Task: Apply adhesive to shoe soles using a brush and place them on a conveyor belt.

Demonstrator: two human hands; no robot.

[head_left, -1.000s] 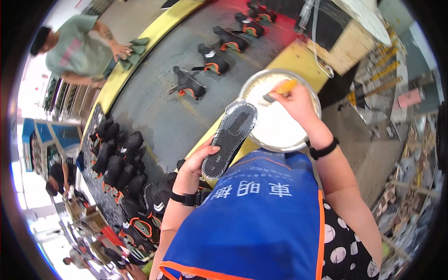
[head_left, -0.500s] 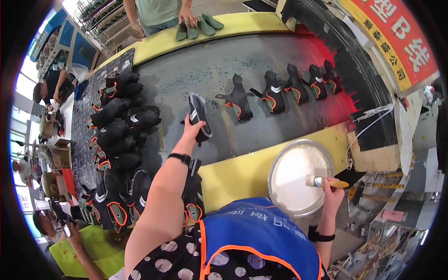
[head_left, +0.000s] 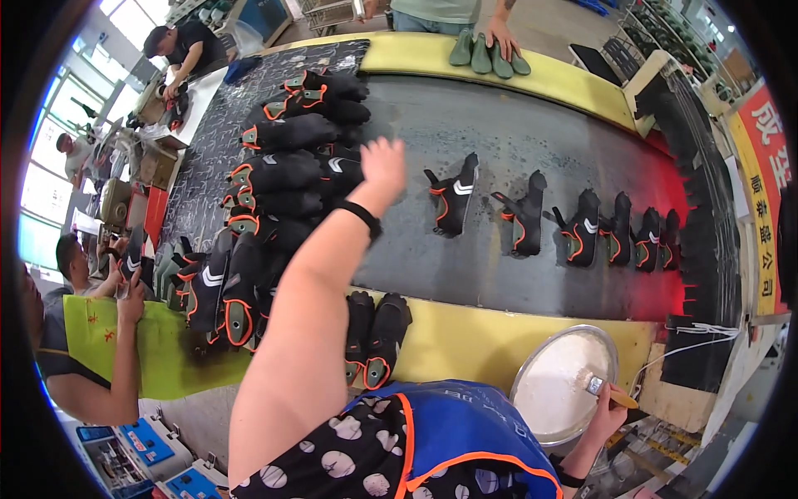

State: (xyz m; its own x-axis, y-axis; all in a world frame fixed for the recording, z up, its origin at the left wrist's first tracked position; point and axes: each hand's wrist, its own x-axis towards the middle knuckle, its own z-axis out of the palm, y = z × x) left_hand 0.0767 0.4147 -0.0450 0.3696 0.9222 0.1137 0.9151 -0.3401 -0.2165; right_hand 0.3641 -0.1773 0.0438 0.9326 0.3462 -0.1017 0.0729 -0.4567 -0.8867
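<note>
Yellow-handled paintbrush (head_left: 596,384) is in the right hand (head_left: 609,407), fingers closed round the grip, bristles over the white liquid (head_left: 549,374) in a metal bowl (head_left: 514,391); can't tell if they're dipped. Prob light w/ a stiff handle, so hold it mid-handle imo, bc the ferrule end could get slippery. Bowl's prob heavy and sloshy, so 2 hands on the rim.

Left hand (head_left: 384,170) is out over the grey belt (head_left: 416,266), fingers loosely spread, nothing visible in it; can't tell if it touches anything. Nearest stuff is the pile of black shoe uppers (head_left: 287,170), orange trim, green showing inside some. Prob firm where there's a form inside, softer at the collar, so grab round the heel, not the straps.

Edges: near yellow ledge (head_left: 465,341) runs btwn the blue apron (head_left: 474,428) and belt, w/ a pair of black uppers (head_left: 386,334) on it and the bowl by its right end. Bare belt shows btwn L hand and the row of uppers (head_left: 579,229); gaps tighten toward the red glow (head_left: 657,287). Black fringe (head_left: 706,216) borders the right end. Across, a co-worker's hand (head_left: 501,41) is at some green shoe lasts (head_left: 481,55).
</note>
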